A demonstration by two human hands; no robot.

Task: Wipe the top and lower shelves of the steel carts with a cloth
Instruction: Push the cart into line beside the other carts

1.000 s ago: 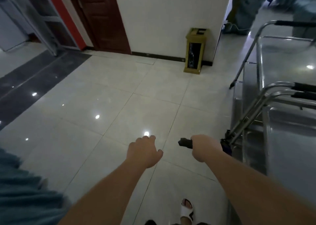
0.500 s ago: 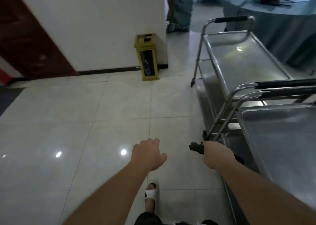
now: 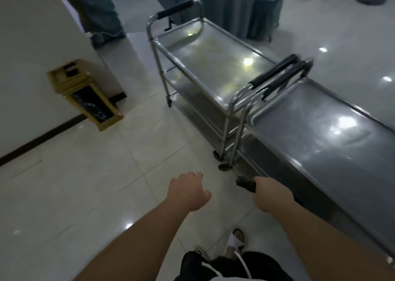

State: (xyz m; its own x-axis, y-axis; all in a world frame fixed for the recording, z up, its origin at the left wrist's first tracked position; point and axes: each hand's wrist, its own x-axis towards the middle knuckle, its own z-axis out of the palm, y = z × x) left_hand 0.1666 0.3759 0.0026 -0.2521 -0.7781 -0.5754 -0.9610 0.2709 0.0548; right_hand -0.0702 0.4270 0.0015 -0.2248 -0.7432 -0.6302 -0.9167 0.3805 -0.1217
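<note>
Two steel carts stand end to end on the right. The far cart (image 3: pixel 213 67) shows a shiny top shelf and lower shelves (image 3: pixel 190 92) beneath it. The near cart (image 3: pixel 320 141) has its top shelf running toward the lower right, and its black handles (image 3: pixel 275 75) meet the far cart. My right hand (image 3: pixel 271 195) grips a dark cloth (image 3: pixel 244 183) low beside the near cart's left side, apart from the shelf. My left hand (image 3: pixel 186 192) hangs over the floor with loosely curled fingers and holds nothing.
A gold waste bin (image 3: pixel 85 94) stands against the white wall on the left. Behind the carts are a round table with a grey-blue cloth (image 3: pixel 224 7) and a standing person's legs (image 3: pixel 96 9). Pale glossy floor tiles (image 3: pixel 85 184) spread to the left of the carts.
The view has swung right and the carts now fill the right half. Both hands keep their pose, and the right one still grips the dark cloth.
</note>
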